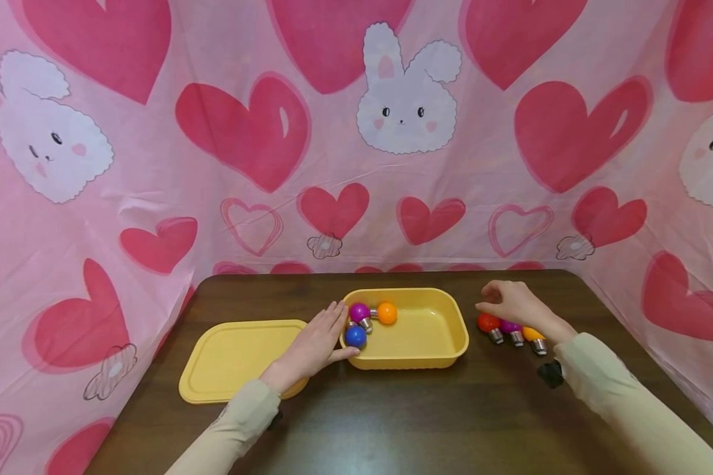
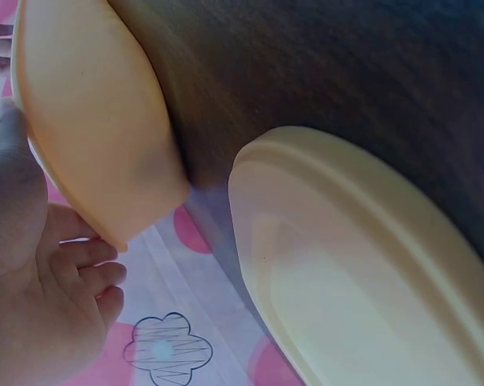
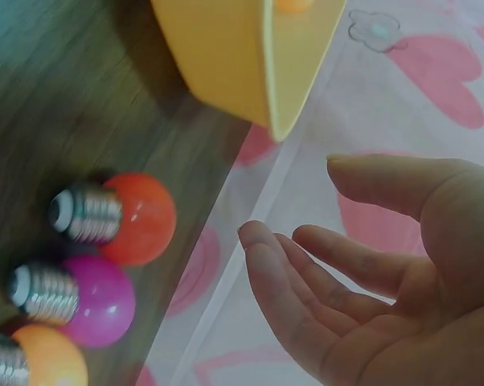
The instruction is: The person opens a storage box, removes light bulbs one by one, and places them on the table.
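In the head view my left hand rests at the left end of a yellow plastic container, fingers straight along its rim and thumb by the near corner. Inside it, at the left, lie a purple bulb, an orange bulb and a blue bulb. To the right, my right hand hovers over a row of small bulbs, its fingers loosely bent with nothing between them. That row on the table holds a red bulb, a purple bulb and an orange bulb, their metal bases toward me.
A yellow lid lies flat left of the container, partly under my left forearm in the head view. The dark wooden table ends at the back against a pink cloth printed with hearts and rabbits, which also hangs along both sides.
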The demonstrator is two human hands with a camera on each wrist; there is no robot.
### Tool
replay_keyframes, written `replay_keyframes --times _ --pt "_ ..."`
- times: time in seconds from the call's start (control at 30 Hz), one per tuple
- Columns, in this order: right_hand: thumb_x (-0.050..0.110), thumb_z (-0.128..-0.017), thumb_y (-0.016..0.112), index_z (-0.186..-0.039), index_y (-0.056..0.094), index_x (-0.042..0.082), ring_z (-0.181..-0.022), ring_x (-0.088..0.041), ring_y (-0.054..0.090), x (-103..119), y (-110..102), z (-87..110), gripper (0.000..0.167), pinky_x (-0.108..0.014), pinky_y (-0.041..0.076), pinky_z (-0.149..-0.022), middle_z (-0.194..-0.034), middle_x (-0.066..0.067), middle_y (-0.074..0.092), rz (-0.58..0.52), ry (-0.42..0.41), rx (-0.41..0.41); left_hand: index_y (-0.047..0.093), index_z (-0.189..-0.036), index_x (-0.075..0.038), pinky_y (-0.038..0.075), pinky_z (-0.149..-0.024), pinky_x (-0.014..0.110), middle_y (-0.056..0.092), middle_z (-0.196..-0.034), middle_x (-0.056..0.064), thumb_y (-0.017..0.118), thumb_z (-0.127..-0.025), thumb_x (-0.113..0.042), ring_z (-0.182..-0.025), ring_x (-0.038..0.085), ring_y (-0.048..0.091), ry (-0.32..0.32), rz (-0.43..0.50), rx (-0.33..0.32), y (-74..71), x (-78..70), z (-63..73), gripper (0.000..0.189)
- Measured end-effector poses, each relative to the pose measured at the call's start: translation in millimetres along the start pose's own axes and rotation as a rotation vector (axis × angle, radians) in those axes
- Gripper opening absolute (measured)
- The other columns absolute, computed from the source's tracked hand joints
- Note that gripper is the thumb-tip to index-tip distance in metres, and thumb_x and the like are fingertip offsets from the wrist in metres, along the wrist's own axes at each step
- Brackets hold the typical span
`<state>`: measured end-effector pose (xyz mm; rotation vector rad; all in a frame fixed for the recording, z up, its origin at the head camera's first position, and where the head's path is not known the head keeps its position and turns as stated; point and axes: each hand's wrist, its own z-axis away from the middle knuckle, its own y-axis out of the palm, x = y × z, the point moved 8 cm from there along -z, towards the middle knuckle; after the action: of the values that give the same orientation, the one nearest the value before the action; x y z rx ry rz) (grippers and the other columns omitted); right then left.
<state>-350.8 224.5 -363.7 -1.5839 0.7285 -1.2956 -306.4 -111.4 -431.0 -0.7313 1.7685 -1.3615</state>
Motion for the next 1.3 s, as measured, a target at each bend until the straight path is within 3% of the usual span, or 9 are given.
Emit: replay_keyframes --times 0.13,0.47,0.7,1.3 --pt "0.025 -0.089 0.072 -0.109 0.065 -0.006 -0.092 -0.034 0.067 13 2 -6.3 0.038 -0.051 0.058 -0.087 -0.103 -0.022 0.072 -0.011 -0.052 -0.032 0.03 -0.154 -0.001 0.026 -0.124 0.048 0.029 -0.163 0.017 0.058 -0.094 -0.054 -0.152 0.035 0.027 0.0 -0.014 0.002 0.0 0.6 -0.4 0.085" --pt "0.02 -0.088 0.073 -0.106 0.066 -0.006 -0.088 -0.031 0.067 41 19 -18.5 0.032 -0.046 0.059 -0.083 -0.097 -0.019 0.072 -0.01 -0.118 -0.014 0.031 -0.154 -0.001 0.026 -0.124 0.048 0.029 -0.163 0.017 0.06 -0.094 -0.052 -0.152 0.036 0.028 0.007 -0.012 -0.002 1.7 -0.2 -1.8 0.084" --pt "0.019 -0.088 0.073 -0.11 0.067 -0.008 -0.088 -0.03 0.066 55 29 -28.6 0.036 -0.046 0.059 -0.084 -0.1 -0.021 0.072 0.0 -0.168 -0.009 0.03 -0.154 -0.002 0.026 -0.125 0.047 0.029 -0.163 0.016 0.058 -0.094 -0.055 -0.152 0.034 0.028 0.002 -0.03 -0.002 2.9 1.1 -1.4 0.085" --pt "0.019 -0.087 0.075 -0.112 0.066 -0.007 -0.091 -0.028 0.068 81 61 -52.3 0.036 -0.043 0.06 -0.088 -0.104 -0.02 0.072 -0.029 -0.184 0.055 0.029 -0.155 -0.003 0.026 -0.125 0.047 0.028 -0.164 0.015 0.057 -0.094 -0.056 -0.152 0.034 0.027 0.003 -0.025 -0.001 3.0 1.6 -0.6 0.086"
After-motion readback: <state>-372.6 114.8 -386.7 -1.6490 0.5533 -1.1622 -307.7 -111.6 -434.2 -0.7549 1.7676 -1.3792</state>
